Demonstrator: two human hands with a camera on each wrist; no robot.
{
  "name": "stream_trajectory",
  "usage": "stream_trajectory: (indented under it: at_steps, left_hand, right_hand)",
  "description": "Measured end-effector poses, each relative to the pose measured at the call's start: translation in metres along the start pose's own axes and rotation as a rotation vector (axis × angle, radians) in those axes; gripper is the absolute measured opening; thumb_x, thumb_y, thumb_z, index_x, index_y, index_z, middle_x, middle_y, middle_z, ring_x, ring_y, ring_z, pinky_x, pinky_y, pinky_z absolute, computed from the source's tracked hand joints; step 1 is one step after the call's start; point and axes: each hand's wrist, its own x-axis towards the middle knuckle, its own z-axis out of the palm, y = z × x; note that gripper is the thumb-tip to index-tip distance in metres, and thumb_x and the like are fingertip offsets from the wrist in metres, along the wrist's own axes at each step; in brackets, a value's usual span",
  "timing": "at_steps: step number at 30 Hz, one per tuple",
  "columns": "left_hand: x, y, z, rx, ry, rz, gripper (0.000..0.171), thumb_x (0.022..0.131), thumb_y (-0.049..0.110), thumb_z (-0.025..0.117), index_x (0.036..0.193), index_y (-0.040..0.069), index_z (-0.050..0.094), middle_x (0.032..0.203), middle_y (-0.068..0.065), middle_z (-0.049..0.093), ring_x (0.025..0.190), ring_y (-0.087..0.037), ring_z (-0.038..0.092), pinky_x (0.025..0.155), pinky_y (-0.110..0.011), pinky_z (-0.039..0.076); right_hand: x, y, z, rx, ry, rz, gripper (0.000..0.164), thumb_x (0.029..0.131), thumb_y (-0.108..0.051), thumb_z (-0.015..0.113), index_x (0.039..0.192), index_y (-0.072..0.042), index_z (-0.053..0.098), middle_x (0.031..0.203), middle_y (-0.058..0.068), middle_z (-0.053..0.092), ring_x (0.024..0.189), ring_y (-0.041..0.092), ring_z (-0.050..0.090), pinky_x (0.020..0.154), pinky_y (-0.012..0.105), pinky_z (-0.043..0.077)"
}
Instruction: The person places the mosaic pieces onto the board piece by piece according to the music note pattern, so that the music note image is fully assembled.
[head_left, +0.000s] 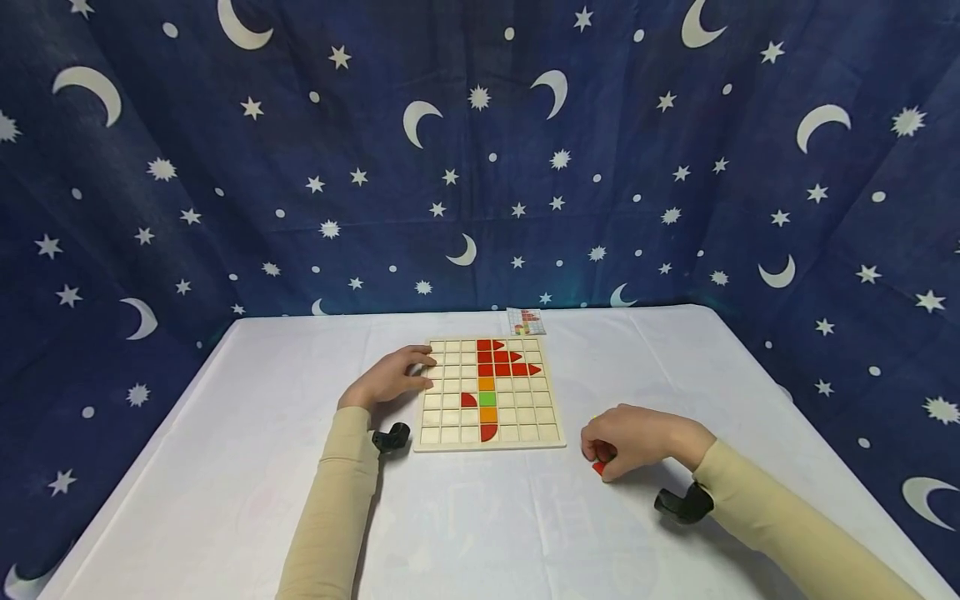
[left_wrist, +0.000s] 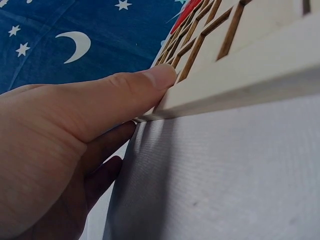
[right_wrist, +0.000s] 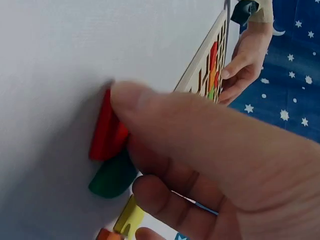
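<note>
Fingers (right_wrist: 152,192) of the right hand (head_left: 633,437) curled into a narrow pinch, thumb (right_wrist: 170,107) pressed to one edge of a red piece (right_wrist: 106,132), opposing fingertip mostly hidden behind. Best to hold lightly and square to the edges, and to leave undisturbed the green piece (right_wrist: 115,176) right up against it at six o'clock; with a skewed hold, likely to twist. Cannot tell whether resting on the worktop (head_left: 225,500) or lifted clear. Farther toward six o'clock in the right wrist view, a yellow piece (right_wrist: 129,217) and an orange piece (right_wrist: 107,235).

From the grid board (head_left: 528,400), red piece in hand at four o'clock, near but apart. At nine o'clock, left hand (head_left: 386,379), fingers loosely spread, thumb tip on the pale rim, no piece held. Worth bracing there, just firmly enough against sliding.

On the board, toward twelve, a stepped block of red pieces (head_left: 485,357), points facing three o'clock; toward six, in one column, an orange square (head_left: 487,383), a green square (head_left: 487,399), another orange square (head_left: 487,414) and a rounded red piece (head_left: 489,432). At nine o'clock of the green square, a second rounded red piece (head_left: 468,400).

Beyond the board at one o'clock, a small printed card (head_left: 527,322); at twelve, behind everything, a starry blue cloth (head_left: 480,150).
</note>
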Motion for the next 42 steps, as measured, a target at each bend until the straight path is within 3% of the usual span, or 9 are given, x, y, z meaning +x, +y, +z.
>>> stream_trajectory:
  at_steps: [7,13,20,24,29,36,42]
  left_hand:
    - [-0.001,0.002,0.000,0.000,-0.017,-0.013,0.044,0.091,0.019,0.070,0.129,-0.001,0.061,0.149,-0.019,0.041,0.141,-0.038,0.032,0.116,-0.050,0.027]
    - [-0.001,0.000,0.001,-0.004,-0.015,-0.010,0.044,0.091,0.018,0.070,0.129,0.000,0.061,0.149,-0.020,0.041,0.141,-0.038,0.032,0.116,-0.049,0.027]
    - [-0.001,0.001,-0.001,0.004,-0.004,-0.011,0.043,0.091,0.020,0.070,0.128,0.000,0.062,0.149,-0.020,0.042,0.140,-0.038,0.033,0.115,-0.050,0.028]
    - [0.000,0.002,-0.001,0.005,-0.011,-0.008,0.043,0.091,0.020,0.070,0.129,0.000,0.061,0.149,-0.020,0.041,0.141,-0.038,0.032,0.115,-0.050,0.028]
    - [0.000,0.001,0.000,0.009,-0.011,-0.010,0.043,0.091,0.019,0.070,0.129,0.000,0.061,0.149,-0.019,0.041,0.141,-0.037,0.032,0.115,-0.049,0.028]
    - [-0.001,0.003,-0.001,0.008,-0.011,-0.005,0.043,0.091,0.020,0.070,0.129,0.000,0.061,0.149,-0.019,0.041,0.140,-0.038,0.033,0.115,-0.050,0.028]
    - [-0.001,0.004,-0.001,0.006,-0.012,-0.008,0.043,0.091,0.020,0.070,0.129,0.001,0.061,0.149,-0.019,0.041,0.141,-0.037,0.033,0.115,-0.050,0.028]
  right_hand:
    - [0.012,-0.004,0.000,-0.051,0.056,0.062,0.017,0.082,-0.019,0.078,0.080,-0.022,0.062,0.070,-0.017,0.050,0.063,0.001,0.046,0.066,0.024,0.041]
    - [0.027,0.007,0.000,-0.094,0.157,0.126,0.016,0.085,-0.023,0.077,0.086,-0.019,0.062,0.077,-0.011,0.050,0.067,0.005,0.046,0.064,0.025,0.042]
    - [0.047,0.024,-0.006,-0.119,0.273,0.306,0.016,0.088,-0.028,0.074,0.096,-0.015,0.068,0.081,-0.007,0.055,0.072,0.011,0.049,0.069,0.029,0.048]
    - [0.049,0.029,-0.009,-0.080,0.266,0.343,0.019,0.087,-0.025,0.075,0.099,-0.013,0.068,0.084,-0.004,0.056,0.076,0.013,0.050,0.073,0.031,0.049]
    - [0.049,0.030,-0.011,-0.055,0.261,0.325,0.017,0.087,-0.018,0.075,0.102,-0.012,0.070,0.087,-0.004,0.058,0.078,0.015,0.051,0.077,0.033,0.051]
    - [0.048,0.033,-0.011,-0.038,0.291,0.376,0.027,0.088,-0.015,0.074,0.114,-0.010,0.069,0.095,-0.002,0.059,0.083,0.015,0.053,0.084,0.036,0.054]
    - [0.049,0.036,-0.011,-0.017,0.273,0.374,0.022,0.087,-0.018,0.075,0.106,-0.010,0.068,0.088,-0.002,0.057,0.079,0.016,0.051,0.078,0.033,0.053]
